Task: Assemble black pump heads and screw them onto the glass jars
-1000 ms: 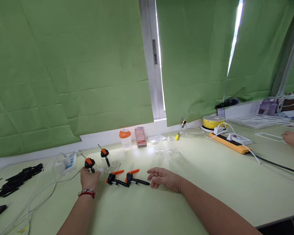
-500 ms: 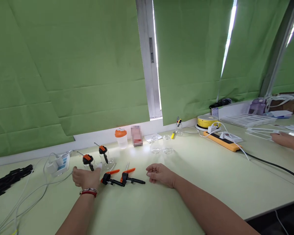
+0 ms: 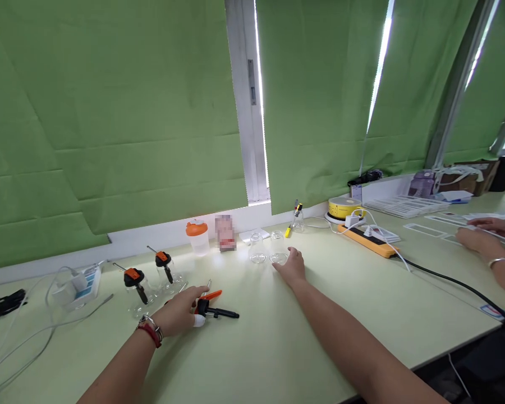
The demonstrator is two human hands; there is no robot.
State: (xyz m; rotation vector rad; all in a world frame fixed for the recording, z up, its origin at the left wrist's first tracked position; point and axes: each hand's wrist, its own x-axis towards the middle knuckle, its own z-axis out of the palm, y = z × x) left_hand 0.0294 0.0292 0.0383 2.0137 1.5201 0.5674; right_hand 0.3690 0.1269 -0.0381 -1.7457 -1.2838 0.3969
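My left hand (image 3: 180,310), with a white wrap on one finger, is over the black-and-orange pump tops beside the right one (image 3: 219,312); what it touches is partly hidden. My right hand (image 3: 292,266) reaches with fingers apart to the base of the right clear glass (image 3: 278,247). Another clear glass (image 3: 257,248) stands just left of it. Two glass bottles with black-and-orange tops, a front one (image 3: 135,280) and a rear one (image 3: 165,266), stand left of my left hand.
An orange-lidded cup (image 3: 199,240) stands by the wall. Cables and a white power strip (image 3: 84,287) lie left. An orange power strip (image 3: 366,241) lies right. Another person's hands (image 3: 480,238) work at the far right.
My left hand has moved right from beside the front bottle to the loose tops. My right hand has moved forward to the right glass. The view has shifted slightly right.
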